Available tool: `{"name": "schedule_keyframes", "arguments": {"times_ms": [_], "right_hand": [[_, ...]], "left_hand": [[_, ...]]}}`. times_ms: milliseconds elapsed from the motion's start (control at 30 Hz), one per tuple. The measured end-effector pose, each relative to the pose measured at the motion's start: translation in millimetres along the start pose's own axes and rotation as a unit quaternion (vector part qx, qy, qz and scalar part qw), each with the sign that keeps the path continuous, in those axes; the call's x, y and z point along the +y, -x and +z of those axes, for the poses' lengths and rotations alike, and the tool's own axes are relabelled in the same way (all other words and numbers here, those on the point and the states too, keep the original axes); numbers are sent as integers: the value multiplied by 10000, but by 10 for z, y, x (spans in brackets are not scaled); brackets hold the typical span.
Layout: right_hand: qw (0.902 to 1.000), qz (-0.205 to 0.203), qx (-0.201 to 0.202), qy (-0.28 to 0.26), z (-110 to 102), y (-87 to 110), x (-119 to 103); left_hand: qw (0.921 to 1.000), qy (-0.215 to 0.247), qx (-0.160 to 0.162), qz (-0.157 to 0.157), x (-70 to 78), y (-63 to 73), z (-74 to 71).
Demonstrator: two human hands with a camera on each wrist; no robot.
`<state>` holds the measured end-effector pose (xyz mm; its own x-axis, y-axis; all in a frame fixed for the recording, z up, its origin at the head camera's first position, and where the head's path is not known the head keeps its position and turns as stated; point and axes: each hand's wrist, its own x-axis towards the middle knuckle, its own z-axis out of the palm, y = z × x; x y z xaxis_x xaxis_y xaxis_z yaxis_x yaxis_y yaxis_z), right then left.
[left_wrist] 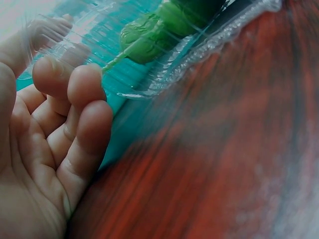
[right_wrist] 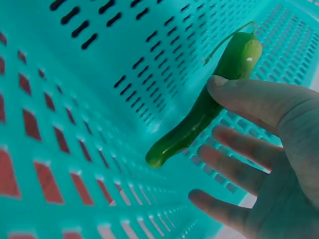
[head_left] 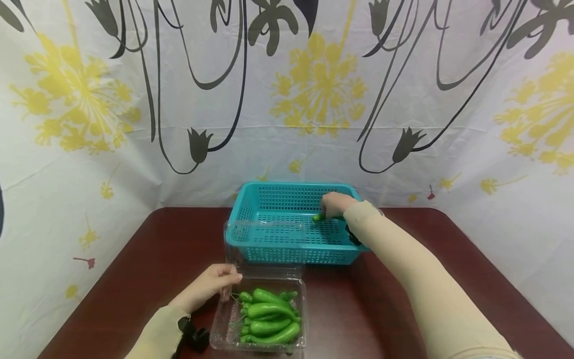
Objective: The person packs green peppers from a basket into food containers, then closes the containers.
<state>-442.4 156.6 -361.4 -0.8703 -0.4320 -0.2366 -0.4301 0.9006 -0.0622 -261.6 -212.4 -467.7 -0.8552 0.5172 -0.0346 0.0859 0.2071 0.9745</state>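
A long green chili pepper [right_wrist: 194, 119] with a thin curved stem is pinched by my right hand [head_left: 337, 203], thumb on top, inside the turquoise basket [right_wrist: 124, 55]. The right hand's other fingers [right_wrist: 234, 164] are spread, near the basket's perforated floor. My left hand [head_left: 211, 285] pinches the left edge of a clear plastic clamshell box [head_left: 219, 326] close to its hinge. Several green peppers [head_left: 269, 311] lie in the box. Through the plastic in the left wrist view show a pepper's crinkled cap [left_wrist: 144, 40] and part of the left hand's fingers.
The box's raised clear lid [head_left: 264, 249] leans back in front of the basket's near wall. Both containers stand on a dark red wooden table [head_left: 179, 234]. A patterned white cloth [head_left: 287, 164] hangs behind and along the sides.
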Motion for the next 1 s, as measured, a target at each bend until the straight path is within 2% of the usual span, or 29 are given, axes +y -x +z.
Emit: {"name": "schedule_keyframes", "arguments": {"times_ms": [200, 533, 833, 1000], "right_hand": [[9990, -231, 191, -336, -79, 121, 4], [9900, -212, 613, -1251, -309, 358, 82], [9853, -314, 903, -1418, -328, 554, 148], [9828, -372, 1061, -1467, -327, 628, 107]], "left_hand": [[10000, 12, -8, -64, -12, 0, 23], [9999, -90, 68, -68, 7, -11, 15], [9999, -101, 12, -28, 2, -51, 17], [9999, -121, 46, 17, -17, -31, 10]]}}
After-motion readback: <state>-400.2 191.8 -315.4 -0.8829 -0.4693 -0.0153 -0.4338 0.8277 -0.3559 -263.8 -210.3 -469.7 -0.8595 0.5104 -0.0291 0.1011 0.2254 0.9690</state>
